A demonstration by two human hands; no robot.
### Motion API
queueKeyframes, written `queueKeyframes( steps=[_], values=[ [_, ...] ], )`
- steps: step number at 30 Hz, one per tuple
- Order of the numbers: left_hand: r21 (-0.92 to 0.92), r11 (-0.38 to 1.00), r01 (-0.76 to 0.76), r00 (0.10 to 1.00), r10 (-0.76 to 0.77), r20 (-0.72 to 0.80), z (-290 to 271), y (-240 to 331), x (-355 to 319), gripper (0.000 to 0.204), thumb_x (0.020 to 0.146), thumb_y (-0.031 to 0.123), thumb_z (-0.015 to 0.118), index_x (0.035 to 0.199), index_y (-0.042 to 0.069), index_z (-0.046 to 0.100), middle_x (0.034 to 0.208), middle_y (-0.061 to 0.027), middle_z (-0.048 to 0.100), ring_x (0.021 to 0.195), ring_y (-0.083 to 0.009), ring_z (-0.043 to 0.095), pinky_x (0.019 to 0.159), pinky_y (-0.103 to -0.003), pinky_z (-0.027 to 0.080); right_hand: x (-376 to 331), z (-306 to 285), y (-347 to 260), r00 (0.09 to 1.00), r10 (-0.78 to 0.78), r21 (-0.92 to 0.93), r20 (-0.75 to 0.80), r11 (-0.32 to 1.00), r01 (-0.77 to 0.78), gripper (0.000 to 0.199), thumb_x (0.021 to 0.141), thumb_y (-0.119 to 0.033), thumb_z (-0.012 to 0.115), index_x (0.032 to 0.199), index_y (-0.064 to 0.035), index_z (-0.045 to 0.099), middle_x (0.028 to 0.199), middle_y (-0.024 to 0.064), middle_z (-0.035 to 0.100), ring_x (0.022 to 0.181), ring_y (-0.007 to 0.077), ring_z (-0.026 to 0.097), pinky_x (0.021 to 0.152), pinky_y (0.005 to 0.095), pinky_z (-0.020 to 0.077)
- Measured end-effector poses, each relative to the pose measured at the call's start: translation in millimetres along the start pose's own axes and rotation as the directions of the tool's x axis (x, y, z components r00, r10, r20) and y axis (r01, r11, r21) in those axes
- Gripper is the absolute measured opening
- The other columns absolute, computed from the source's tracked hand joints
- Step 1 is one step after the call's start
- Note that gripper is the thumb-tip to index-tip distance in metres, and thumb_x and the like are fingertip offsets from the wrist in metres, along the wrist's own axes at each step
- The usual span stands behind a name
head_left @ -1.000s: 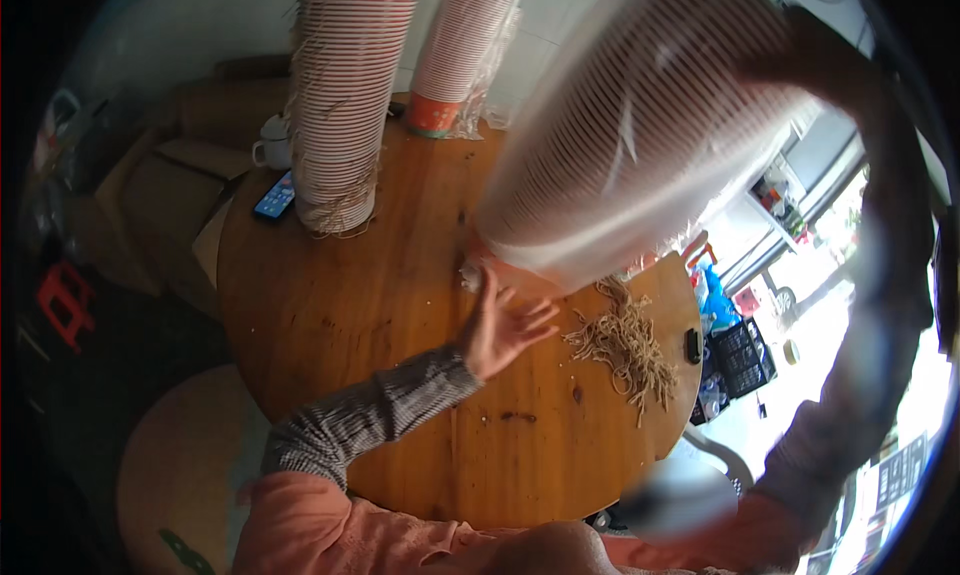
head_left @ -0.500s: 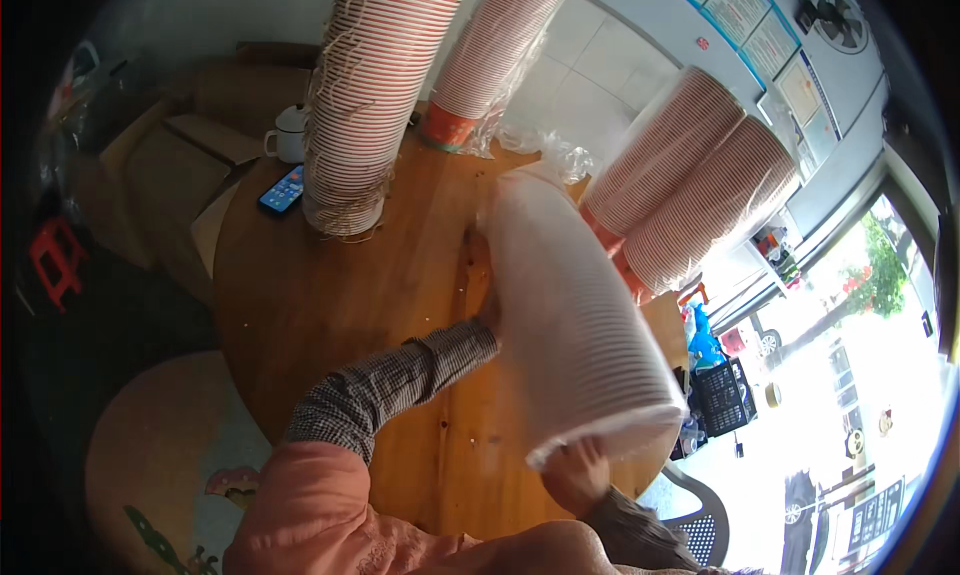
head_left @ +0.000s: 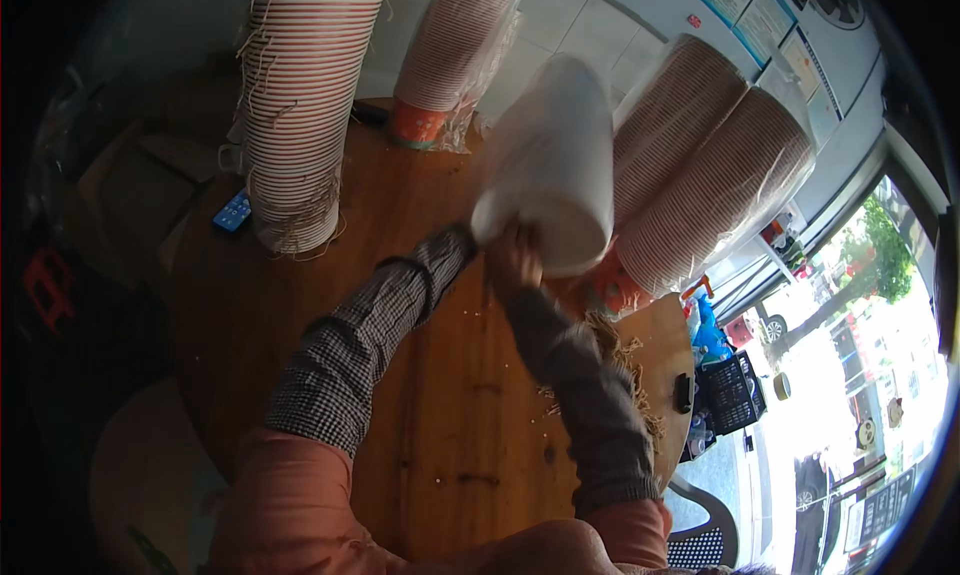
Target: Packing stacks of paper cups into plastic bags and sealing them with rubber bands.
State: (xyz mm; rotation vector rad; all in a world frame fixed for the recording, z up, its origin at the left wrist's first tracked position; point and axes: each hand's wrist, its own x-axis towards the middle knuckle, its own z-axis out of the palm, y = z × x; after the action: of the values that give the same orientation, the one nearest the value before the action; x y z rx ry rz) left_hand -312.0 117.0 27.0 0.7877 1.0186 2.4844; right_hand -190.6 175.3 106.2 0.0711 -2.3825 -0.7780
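Observation:
Over the far middle of the round wooden table (head_left: 440, 375), a plastic-wrapped stack of whitish, cup-like pieces (head_left: 560, 160) is tilted away from me, its round end facing me. My right hand (head_left: 517, 260) grips this near end at its lower edge, fingers bent against it. My left forearm reaches the stack's left side; the left hand is hidden there and its fingers do not show. To the right lean two wrapped stacks of paper cups (head_left: 715, 190) with red-orange sides. The moving stack is blurred, so its exact kind is unclear.
A tall cup stack with twine (head_left: 300, 115) and another wrapped stack (head_left: 455, 55) stand at the far left. A phone (head_left: 232, 212) lies beside the first. Loose twine (head_left: 630, 375) and a small black object (head_left: 683, 393) lie at the table's right. A chair (head_left: 700, 530) stands near right.
The whitish stack has moved away from me and swung leftward at its near end, my right arm stretching out with it. The twine at the table's right has come into view.

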Motion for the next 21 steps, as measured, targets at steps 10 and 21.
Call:
queueKeyframes(
  steps=[10,21],
  values=[
    [0.476,0.861,-0.180,0.979,0.203,0.002,-5,5,56,0.048,0.097,0.041,0.044,0.132,0.009,0.041,0.127,-0.0076,0.052,0.116,-0.0219,0.051,0.097,-0.041,0.045,118,-10,-3,0.977,-0.027,0.227,0.212,0.974,-0.023,0.016,0.083,-0.018,0.058,0.086,-0.0092,0.071,0.088,0.0087,0.071,0.078,0.0233,0.070,0.058,0.0378,0.0562],
    [-0.316,0.943,0.104,0.992,-0.123,-0.040,67,85,-4,0.057,0.097,0.049,0.038,0.140,0.013,0.029,0.137,-0.0110,0.043,0.125,-0.0261,0.045,0.103,-0.047,0.036,122,-90,80,0.983,-0.151,0.379,0.104,0.920,0.101,0.016,0.077,-0.014,0.057,0.087,-0.0055,0.064,0.087,0.0177,0.066,0.082,0.0361,0.065,0.068,0.0454,0.0541]
  ],
)
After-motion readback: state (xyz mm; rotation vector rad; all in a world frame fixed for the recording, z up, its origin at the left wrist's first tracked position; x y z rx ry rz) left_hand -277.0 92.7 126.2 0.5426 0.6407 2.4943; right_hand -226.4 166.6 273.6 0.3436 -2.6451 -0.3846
